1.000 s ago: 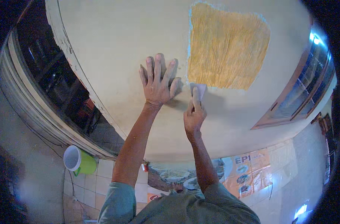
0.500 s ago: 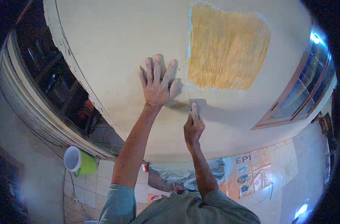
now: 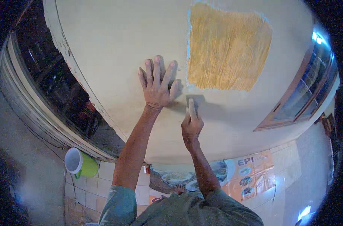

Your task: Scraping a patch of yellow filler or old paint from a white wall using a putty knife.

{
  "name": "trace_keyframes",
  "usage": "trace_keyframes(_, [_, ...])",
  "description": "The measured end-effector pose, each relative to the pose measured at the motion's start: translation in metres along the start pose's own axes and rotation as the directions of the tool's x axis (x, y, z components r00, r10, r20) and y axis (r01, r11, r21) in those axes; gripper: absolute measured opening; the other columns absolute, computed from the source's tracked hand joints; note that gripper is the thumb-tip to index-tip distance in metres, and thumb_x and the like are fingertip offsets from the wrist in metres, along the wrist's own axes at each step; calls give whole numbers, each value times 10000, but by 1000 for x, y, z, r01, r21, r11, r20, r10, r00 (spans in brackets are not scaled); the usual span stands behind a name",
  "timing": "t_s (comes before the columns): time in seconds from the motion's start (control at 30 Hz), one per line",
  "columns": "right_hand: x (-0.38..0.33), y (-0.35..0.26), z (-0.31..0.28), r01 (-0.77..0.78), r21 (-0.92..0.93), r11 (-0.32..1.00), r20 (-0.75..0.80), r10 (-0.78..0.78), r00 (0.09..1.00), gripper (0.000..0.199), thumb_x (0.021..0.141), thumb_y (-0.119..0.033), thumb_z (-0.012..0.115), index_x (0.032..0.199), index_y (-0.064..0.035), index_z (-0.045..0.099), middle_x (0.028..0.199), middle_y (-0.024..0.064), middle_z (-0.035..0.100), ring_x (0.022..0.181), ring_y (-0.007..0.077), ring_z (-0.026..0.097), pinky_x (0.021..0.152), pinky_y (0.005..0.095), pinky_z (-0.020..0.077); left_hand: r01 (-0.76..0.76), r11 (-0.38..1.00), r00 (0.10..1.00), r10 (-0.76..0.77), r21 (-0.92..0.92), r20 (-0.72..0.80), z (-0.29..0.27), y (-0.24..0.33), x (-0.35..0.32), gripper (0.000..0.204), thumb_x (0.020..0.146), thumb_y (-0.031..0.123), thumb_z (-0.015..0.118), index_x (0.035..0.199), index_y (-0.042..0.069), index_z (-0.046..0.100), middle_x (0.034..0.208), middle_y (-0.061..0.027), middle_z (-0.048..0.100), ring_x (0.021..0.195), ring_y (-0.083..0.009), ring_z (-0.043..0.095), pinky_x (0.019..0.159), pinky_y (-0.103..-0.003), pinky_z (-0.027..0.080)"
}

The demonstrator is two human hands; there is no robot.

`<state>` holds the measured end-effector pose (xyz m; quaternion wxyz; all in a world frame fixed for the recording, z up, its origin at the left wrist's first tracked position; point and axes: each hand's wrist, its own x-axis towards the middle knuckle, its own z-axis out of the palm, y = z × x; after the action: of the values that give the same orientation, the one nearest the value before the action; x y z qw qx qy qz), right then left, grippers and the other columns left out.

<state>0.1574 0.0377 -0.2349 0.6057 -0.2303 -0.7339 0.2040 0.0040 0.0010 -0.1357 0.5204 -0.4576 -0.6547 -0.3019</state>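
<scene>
My left hand [image 3: 157, 83] lies flat on a pale cream wall [image 3: 115, 45], fingers spread, holding nothing. Just right of it my right hand [image 3: 191, 126] grips a small flat scraper [image 3: 194, 99], index finger laid along the blade, which presses against the wall. The blade sits right below the lower left corner of a rough yellow-orange patch [image 3: 226, 47] where the surface coat is off. A pale blue line edges that patch on its left side.
A dark window with a pale frame [image 3: 32, 98] runs along the left. A brown-framed window [image 3: 303, 90] is at right. Below on the tiled floor stand a green jug with a white rim [image 3: 79, 164] and spread printed sheets [image 3: 250, 175].
My right hand has slid the scraper down the wall, away from the yellow patch's lower edge. The left hand stays planted in the same spot.
</scene>
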Motion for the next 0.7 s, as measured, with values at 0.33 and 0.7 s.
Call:
trace_keyframes(0.33, [-9, 2, 2, -22, -44, 999, 71, 25, 997, 593, 916, -25, 598, 1481, -167, 487, 1106, 276, 655, 819, 409, 641, 681, 469, 514, -14, 999, 1000, 14, 32, -13, -1, -1, 0, 585, 959, 542, 487, 1496, 308, 476, 1623, -170, 277, 1512, -408, 181, 1182, -634, 117])
trace_keyframes(0.7, [-7, 1, 7, -8, 30, 1000, 10, 8, 1000, 720, 815, 81, 585, 1486, -156, 482, 1182, 260, 654, 898, 426, 655, 718, 450, 525, -18, 999, 1000, 17, 44, 20, -8, -3, 1, 603, 934, 521, 545, 1491, 297, 486, 1616, -198, 273, 1512, -412, 172, 1179, -633, 124])
